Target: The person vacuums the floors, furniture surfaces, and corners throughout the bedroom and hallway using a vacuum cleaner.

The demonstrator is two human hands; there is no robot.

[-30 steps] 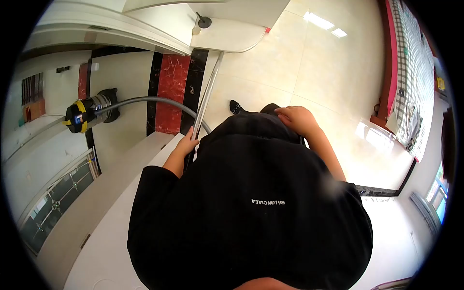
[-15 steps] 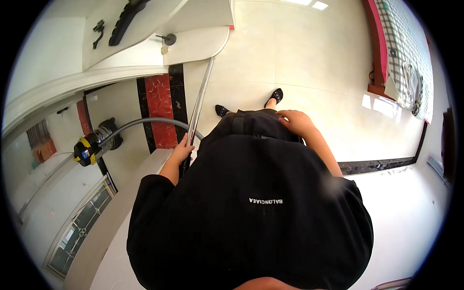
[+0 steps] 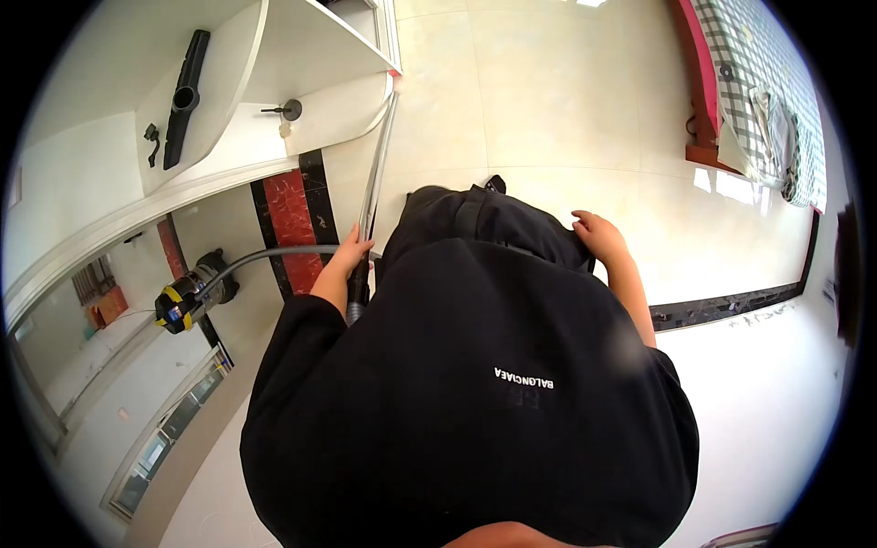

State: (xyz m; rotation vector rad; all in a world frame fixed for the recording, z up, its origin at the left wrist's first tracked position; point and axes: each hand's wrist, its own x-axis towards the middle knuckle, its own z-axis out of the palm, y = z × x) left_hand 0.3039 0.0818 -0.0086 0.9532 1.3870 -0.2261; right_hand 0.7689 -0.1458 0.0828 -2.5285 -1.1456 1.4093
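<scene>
My left hand (image 3: 349, 251) is wrapped round the black grip of a vacuum cleaner wand (image 3: 377, 164). The shiny metal tube slants away from me over the floor, and its far end comes beside the curved white shelf base. From the handle, a grey hose (image 3: 274, 250) runs left to the vacuum cleaner (image 3: 196, 294), a yellow, black and silver canister standing beyond the doorway. My right hand (image 3: 603, 239) hangs by my right thigh, holding nothing, with its fingers loosely stretched and slightly apart.
White curved shelves (image 3: 260, 68) stand front left, bearing a long black object (image 3: 185, 100) and a small dark round stand (image 3: 290, 110). A red and black threshold strip (image 3: 290, 210) crosses the doorway. A bed with a checked cover (image 3: 763, 82) is front right; a white wall rises at right.
My body leans forward and the view has shifted, so the shelves show more. The wand points further along the shelf base. My right hand has moved outward from my thigh.
</scene>
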